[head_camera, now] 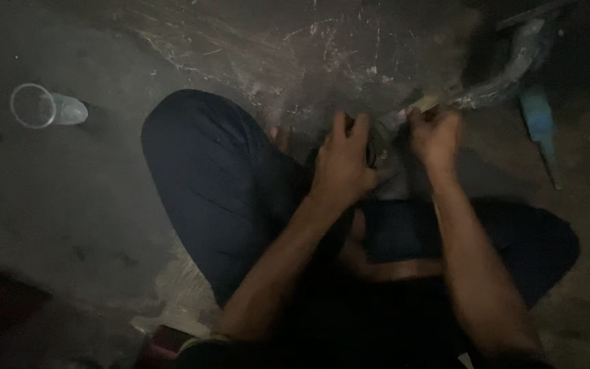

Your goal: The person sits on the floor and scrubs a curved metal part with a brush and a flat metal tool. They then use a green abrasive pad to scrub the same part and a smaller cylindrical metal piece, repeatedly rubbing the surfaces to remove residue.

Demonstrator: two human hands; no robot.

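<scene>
In the head view, the left hand [341, 160] curls around a small dark round part [375, 147], fingers closed on it, above the person's knees. The right hand [436, 137] is clenched on a thin pale tool [423, 106] just beside that part. A clear plastic cup [44, 107] lies tipped on the concrete floor [69, 205], well apart to the left. A blue-handled tool [539, 126] lies to the right.

Count, head view, dim and blurred:
- One clear plastic cup [35, 106], lying on its side on grey floor [69, 205].
- One blue-handled tool [539, 126], on floor at right.
- One curved dark hose-like piece wrapped in clear film [513, 61], upper right.
- One small dark round part [375, 147] between hands; kind unclear.
- Two bare hands: left hand [339, 164], right hand [437, 137].
</scene>
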